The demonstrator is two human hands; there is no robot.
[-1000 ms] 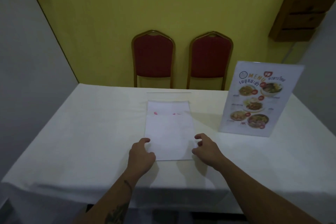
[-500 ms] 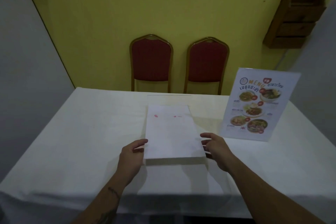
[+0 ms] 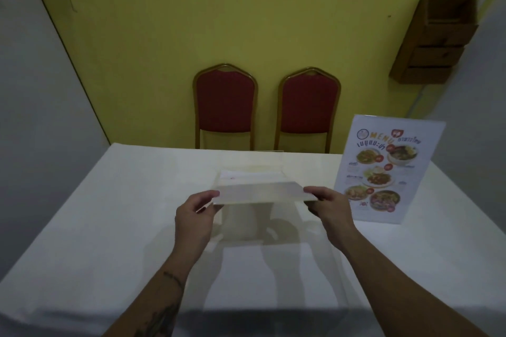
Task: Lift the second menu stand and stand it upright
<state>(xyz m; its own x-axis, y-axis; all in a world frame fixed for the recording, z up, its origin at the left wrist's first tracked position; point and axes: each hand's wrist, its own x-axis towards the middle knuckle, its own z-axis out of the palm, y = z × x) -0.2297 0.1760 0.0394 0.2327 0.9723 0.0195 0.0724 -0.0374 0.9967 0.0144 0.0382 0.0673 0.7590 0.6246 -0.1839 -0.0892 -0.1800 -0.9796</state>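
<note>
A clear acrylic sign holder point(image 3: 260, 193) with a white sheet inside is lifted at its near edge above the white tablecloth point(image 3: 109, 213). My left hand point(image 3: 195, 216) pinches its near left corner, thumb on top. My right hand point(image 3: 328, 206) pinches the near right corner the same way. The holder tilts, its far end low near the table. A little red print shows on the sheet near its far end.
A standing menu card point(image 3: 383, 169) with food photos is upright at the right of the table. Two red chairs point(image 3: 226, 107) point(image 3: 308, 109) stand behind the far edge against a yellow wall. A wooden wall rack point(image 3: 435, 41) hangs at upper right.
The holder lay flat with my hands beside it; both hands have taken its near corners and raised that edge off the table toward me.
</note>
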